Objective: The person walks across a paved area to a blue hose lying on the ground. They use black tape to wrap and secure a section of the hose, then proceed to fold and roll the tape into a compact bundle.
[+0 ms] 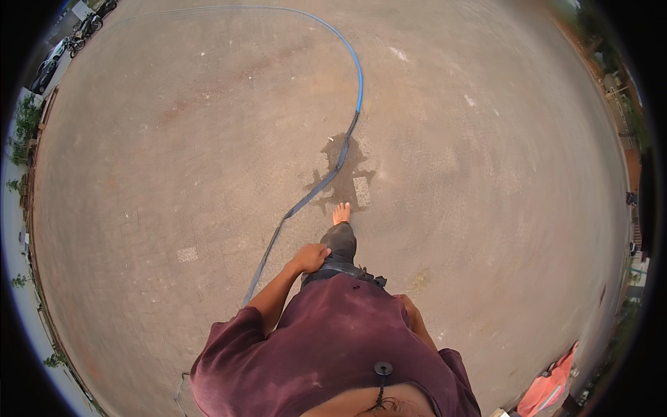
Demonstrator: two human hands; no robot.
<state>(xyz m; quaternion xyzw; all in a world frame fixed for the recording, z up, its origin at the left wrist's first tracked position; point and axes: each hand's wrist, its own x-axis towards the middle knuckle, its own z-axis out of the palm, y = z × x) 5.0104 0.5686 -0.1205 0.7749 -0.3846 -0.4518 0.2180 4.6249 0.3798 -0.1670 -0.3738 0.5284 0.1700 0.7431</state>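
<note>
My left hand [310, 258] is closed against the upper leg of my dark grey trousers [340, 241], its thumb on the cloth and the fingertips tucked out of sight. It seems to grip a fold of the fabric. Of my right arm only the forearm [415, 321] shows; the maroon shirt [340, 333] hides the hand. One bare foot [341, 213] stands forward on the paving. A hose [310, 194] runs past my left side, dark and flat near me, joining a blue length [359, 80] farther off. My left forearm lies to the right of its near end.
A dark wet patch [352, 163] spreads under the hose just beyond my foot. Worn paving [174, 174] stretches all round. Parked motorcycles [82, 35] stand at the far left. An orange-red cloth-like thing [547, 389] lies at the near right. Plants [26, 121] line the left edge.
</note>
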